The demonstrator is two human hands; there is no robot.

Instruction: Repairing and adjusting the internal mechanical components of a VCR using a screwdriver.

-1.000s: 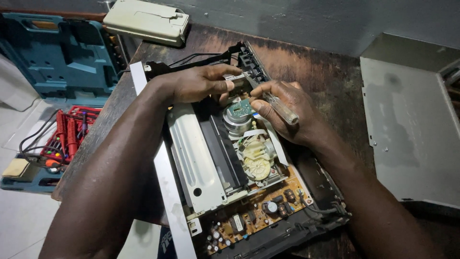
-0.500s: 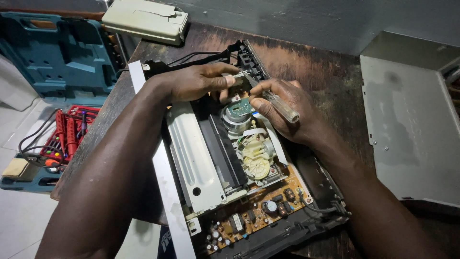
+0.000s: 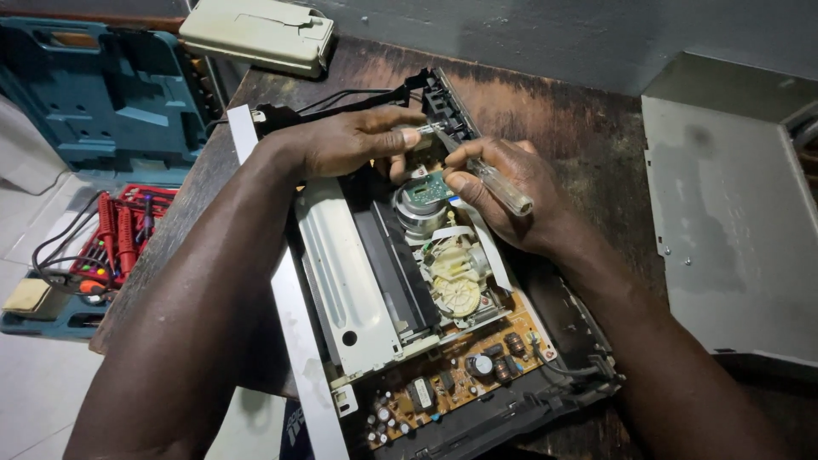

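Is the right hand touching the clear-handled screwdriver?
Touching: the head view shows the right hand wrapped around the screwdriver, fingers closed on its clear handle.

1. Single view, worn on the head, looking steeply down from close above the desk (image 3: 588, 128).
2. Faces forward over both forearms, near enough that the opened video player (image 3: 426, 281) fills the middle.
3. Takes in floor and a blue tool case (image 3: 102, 94) at left, a grey metal cover (image 3: 733, 221) at right.

Clear glossy plastic screwdriver handle (image 3: 504, 189); matt grey sheet-metal cover (image 3: 345, 281); worn, rough dark wooden table (image 3: 588, 111).
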